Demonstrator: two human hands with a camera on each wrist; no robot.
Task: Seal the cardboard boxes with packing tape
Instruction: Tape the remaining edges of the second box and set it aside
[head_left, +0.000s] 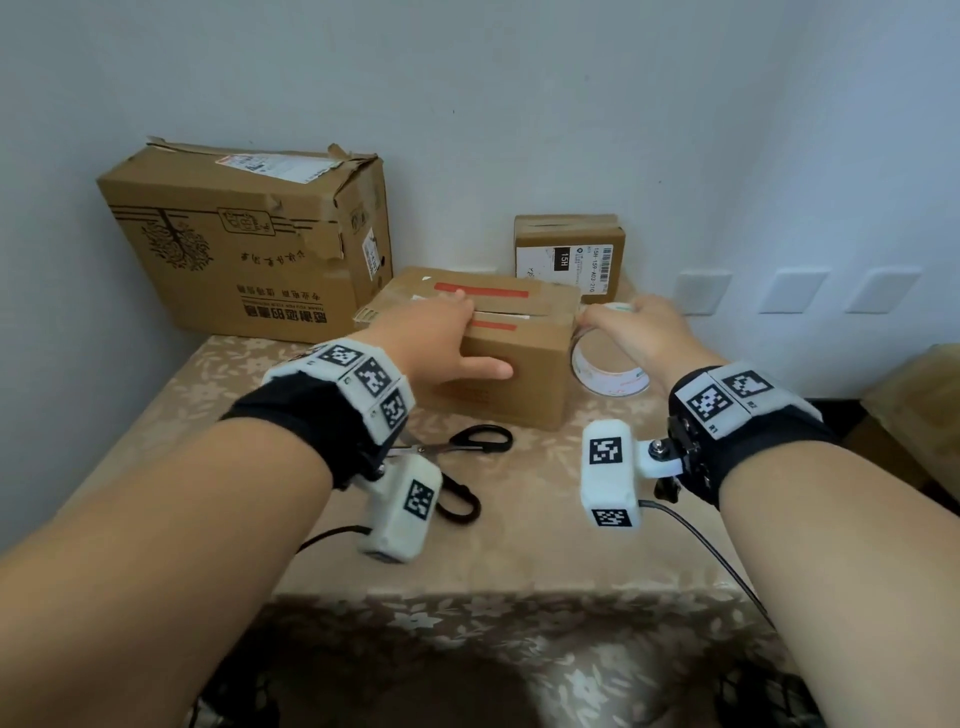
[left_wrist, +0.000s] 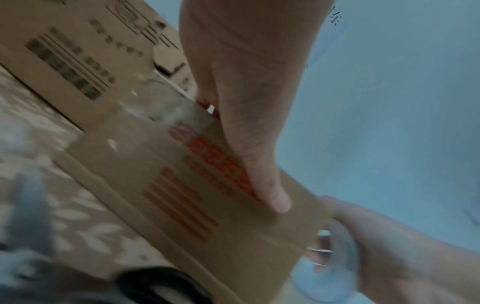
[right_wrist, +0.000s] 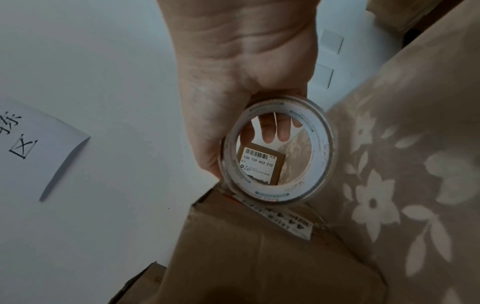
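A mid-sized cardboard box with red stripes on its lid stands in the middle of the table. My left hand lies on it, fingers flat over the top seam and the thumb stretched along the front face. At the box's right end my right hand grips a roll of clear packing tape from above. In the right wrist view the fingers hook through the roll, which touches the box's upper corner. I cannot tell how far tape is drawn out.
Black-handled scissors lie on the floral tablecloth under my left wrist. A large worn box stands at the back left and a small labelled box at the back right, both against the wall. Wall plates sit at the right.
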